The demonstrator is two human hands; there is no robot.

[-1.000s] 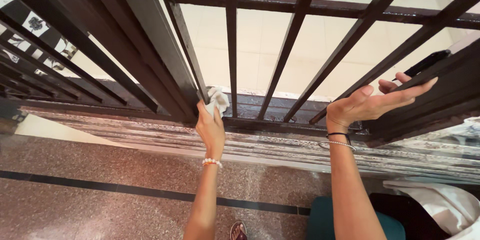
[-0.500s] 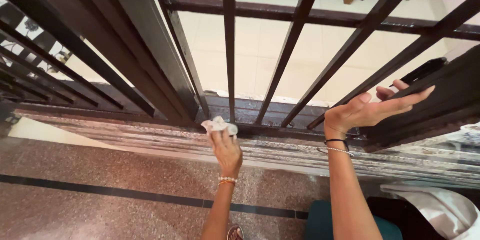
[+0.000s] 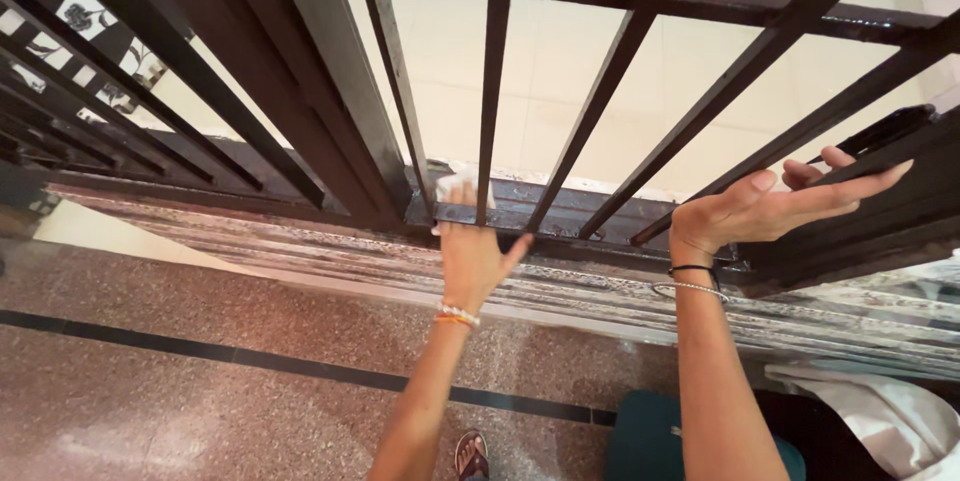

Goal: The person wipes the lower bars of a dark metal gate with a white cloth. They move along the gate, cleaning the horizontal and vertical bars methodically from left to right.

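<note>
The left hand reaches through the dark metal gate, its fingers stretched forward and its thumb splayed to the right, pressing a small white cloth onto the gate's bottom rail. The cloth is crumpled and lies just left of an upright bar, at the far end of the fingertips. To the right, the right hand is laid flat, fingers together and straight, against a dark frame edge. On the near speckled floor stands a teal tub, its contents hidden by the forearm.
</note>
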